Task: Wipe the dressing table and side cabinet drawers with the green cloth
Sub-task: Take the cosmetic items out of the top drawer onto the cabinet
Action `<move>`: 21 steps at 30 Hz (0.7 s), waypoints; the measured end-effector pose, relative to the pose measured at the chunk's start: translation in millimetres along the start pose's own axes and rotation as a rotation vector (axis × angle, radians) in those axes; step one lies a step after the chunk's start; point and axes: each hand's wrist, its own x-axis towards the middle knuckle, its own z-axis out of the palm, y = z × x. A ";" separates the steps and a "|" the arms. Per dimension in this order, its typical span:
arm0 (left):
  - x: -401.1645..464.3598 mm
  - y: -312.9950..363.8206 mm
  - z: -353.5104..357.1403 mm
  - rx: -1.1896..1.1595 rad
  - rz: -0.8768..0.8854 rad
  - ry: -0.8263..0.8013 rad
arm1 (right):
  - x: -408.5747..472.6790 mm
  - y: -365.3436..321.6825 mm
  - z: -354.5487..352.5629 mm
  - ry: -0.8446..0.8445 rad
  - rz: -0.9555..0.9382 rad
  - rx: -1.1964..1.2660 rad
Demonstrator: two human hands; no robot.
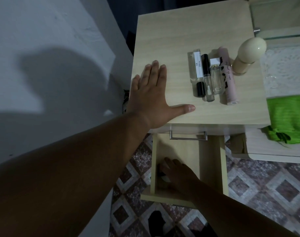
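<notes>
Your left hand (152, 96) lies flat and spread wide on the side cabinet (180, 40) top, fingers straight and pointing to the far side, thumb stretched out to the right along the near edge. Your right hand (178, 175) reaches down into the open drawer (212, 159) below, fingers relaxed over a small dark object (162, 175) at the drawer's left wall; whether it grips that object is too dim to tell. The green cloth (289, 120) lies bunched on the bench (272, 151) at the far right, its long axis running near to far, well apart from both hands. Perfume vials (212, 77) lie between your left hand and the cloth.
</notes>
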 end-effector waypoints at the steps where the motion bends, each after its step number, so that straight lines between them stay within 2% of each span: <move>1: 0.2 0.0 0.0 0.000 -0.001 0.001 | 1.5 1.0 0.1 0.002 -0.007 -0.018; 8: -0.1 -0.1 0.3 -0.004 0.000 -0.004 | 9.5 12.0 28.6 -0.015 -0.023 -0.057; 16: -0.9 -1.0 1.1 -0.008 0.005 0.000 | 7.3 17.0 33.2 0.061 -0.039 -0.089; 21: -0.2 -0.7 0.6 -0.011 0.007 0.008 | -6.9 10.0 13.4 0.123 0.057 -0.070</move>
